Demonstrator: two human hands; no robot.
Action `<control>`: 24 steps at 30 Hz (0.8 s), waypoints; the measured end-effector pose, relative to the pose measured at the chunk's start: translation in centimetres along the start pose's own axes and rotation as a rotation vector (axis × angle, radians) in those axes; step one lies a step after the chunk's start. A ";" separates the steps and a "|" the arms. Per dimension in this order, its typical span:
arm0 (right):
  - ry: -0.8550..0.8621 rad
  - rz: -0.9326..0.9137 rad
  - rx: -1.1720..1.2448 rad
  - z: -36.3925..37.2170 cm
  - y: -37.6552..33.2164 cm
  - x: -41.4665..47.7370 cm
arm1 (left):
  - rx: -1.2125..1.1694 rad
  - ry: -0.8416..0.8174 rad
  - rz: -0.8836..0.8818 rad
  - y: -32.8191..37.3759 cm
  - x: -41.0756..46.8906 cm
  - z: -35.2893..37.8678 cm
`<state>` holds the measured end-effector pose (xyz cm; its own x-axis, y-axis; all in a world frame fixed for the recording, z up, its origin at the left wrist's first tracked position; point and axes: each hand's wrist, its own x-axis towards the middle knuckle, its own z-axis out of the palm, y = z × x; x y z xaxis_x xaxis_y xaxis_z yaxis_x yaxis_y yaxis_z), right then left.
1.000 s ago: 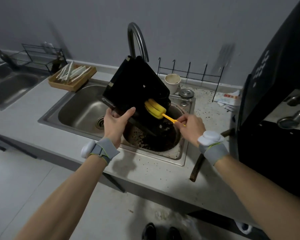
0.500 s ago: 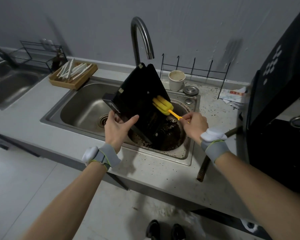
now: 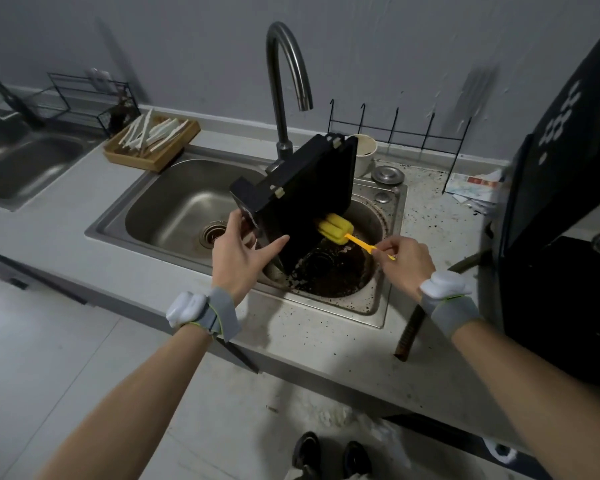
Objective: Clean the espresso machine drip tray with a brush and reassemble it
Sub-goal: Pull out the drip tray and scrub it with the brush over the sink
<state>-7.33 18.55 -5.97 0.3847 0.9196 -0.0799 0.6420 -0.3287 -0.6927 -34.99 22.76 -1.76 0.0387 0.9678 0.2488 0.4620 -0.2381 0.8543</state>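
Observation:
The black drip tray (image 3: 305, 188) is held tilted on edge over the small round sink basin (image 3: 368, 292), which is dark with coffee grounds. My left hand (image 3: 243, 258) grips the tray's lower left corner. My right hand (image 3: 407, 263) pinches the thin handle of a yellow sponge brush (image 3: 335, 230), whose head presses against the tray's lower right edge. The black espresso machine (image 3: 565, 237) stands at the far right.
A curved steel faucet (image 3: 284, 81) rises behind the tray. The larger sink basin (image 3: 184, 206) lies to the left, a paper cup (image 3: 366, 157) and wire rack (image 3: 399, 129) behind. A wooden tray of white sticks (image 3: 153, 140) sits back left. A dark hose (image 3: 411, 327) lies on the speckled counter.
The tray has turned more upright and swung toward the faucet. The brush head has slid from the tray's face down to its lower right edge.

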 end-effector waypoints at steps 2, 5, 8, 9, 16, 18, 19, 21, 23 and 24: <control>0.059 0.000 0.061 -0.3 0.5 -0.1 | 0.003 -0.007 0.025 0.4 0.1 0.4; 0.104 0.023 0.102 0.9 0.2 -0.6 | -0.015 0.014 0.055 1.1 0.2 1.0; 0.069 0.043 0.145 2.0 -0.4 -1.2 | 0.014 0.049 0.094 1.9 0.3 1.6; 0.040 0.027 0.139 2.1 -0.4 -1.2 | 0.029 0.051 0.109 2.1 0.5 1.6; 0.037 -0.097 0.170 -0.5 1.3 -1.2 | 0.081 0.023 0.186 2.9 1.0 1.3; -0.037 -0.172 0.208 -0.5 1.2 -1.5 | 0.099 0.005 0.208 3.1 1.2 1.4; -0.066 -0.195 0.215 -0.3 1.0 -1.6 | 0.113 -0.001 0.222 3.3 1.2 1.6; -0.071 -0.197 0.214 0.4 0.5 -1.5 | 0.138 -0.001 0.255 3.5 1.2 1.7; -0.051 -0.162 0.162 1.1 -0.1 -1.3 | 0.141 0.008 0.270 3.5 1.1 1.8; -0.045 -0.133 0.131 1.4 -0.3 -1.2 | 0.146 0.012 0.273 3.6 1.0 1.8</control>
<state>-8.93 17.84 -6.68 0.2699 0.9628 -0.0115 0.5925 -0.1755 -0.7862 -31.72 23.01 0.73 0.1689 0.8685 0.4661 0.5584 -0.4740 0.6808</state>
